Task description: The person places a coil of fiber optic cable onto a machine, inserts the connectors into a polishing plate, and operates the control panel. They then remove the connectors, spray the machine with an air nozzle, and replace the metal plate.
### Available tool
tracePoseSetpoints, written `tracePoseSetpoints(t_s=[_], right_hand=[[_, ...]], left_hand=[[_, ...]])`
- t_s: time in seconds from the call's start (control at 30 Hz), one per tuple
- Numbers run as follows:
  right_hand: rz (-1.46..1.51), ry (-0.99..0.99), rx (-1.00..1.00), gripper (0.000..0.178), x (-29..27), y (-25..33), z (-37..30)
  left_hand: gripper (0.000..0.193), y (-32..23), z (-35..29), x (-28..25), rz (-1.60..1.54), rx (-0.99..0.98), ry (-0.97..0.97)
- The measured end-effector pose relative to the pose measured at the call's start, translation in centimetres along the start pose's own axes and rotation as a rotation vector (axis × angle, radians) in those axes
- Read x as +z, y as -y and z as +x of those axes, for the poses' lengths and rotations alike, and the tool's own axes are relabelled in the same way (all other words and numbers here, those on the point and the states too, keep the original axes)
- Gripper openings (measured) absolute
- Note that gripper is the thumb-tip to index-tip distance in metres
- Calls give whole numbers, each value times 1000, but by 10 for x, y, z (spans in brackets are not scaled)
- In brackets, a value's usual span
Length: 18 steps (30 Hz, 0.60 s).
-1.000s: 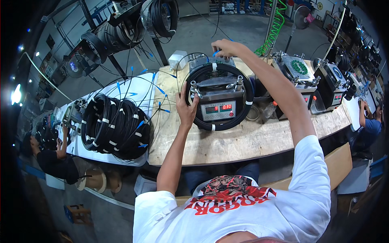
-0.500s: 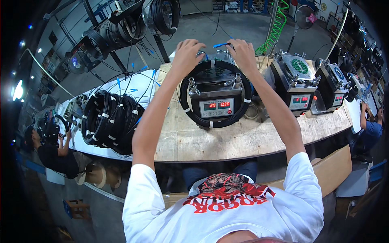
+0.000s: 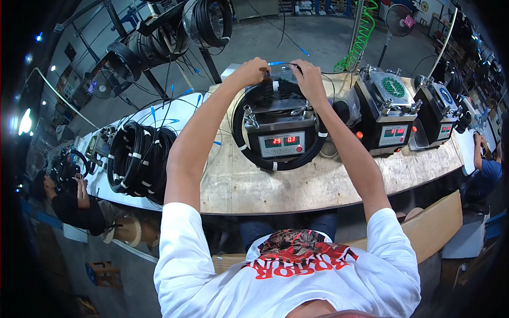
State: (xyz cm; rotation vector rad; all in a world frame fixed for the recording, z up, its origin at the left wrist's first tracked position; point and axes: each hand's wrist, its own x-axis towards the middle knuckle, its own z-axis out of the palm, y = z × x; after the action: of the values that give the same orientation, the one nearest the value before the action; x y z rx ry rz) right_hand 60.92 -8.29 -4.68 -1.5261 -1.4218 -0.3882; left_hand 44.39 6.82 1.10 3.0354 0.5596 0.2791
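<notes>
Head view: right hand (image 3: 310, 82) pinches black lead (image 3: 290, 64) of blue connector (image 3: 276, 63); left hand (image 3: 249, 73) beside connector, grip indeterminable; black cable coil (image 3: 238, 132) rings display panel (image 3: 282, 144).

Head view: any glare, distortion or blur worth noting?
Head view: a bright light flares at far left; the table bows along its front edge; the corners fall to black; the left hand and right hand show no heavy blur.
</notes>
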Motion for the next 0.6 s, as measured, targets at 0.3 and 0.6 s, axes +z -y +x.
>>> tracePoseSetpoints(t_s=[0.3, 0.6], right_hand=[[-53, -2, -94, 18, 5, 11, 0], [-182, -164, -52, 16, -13, 28, -5]], left_hand=[[14, 31, -5, 25, -105, 189, -161], [38, 6, -41, -24, -49, -35, -138]])
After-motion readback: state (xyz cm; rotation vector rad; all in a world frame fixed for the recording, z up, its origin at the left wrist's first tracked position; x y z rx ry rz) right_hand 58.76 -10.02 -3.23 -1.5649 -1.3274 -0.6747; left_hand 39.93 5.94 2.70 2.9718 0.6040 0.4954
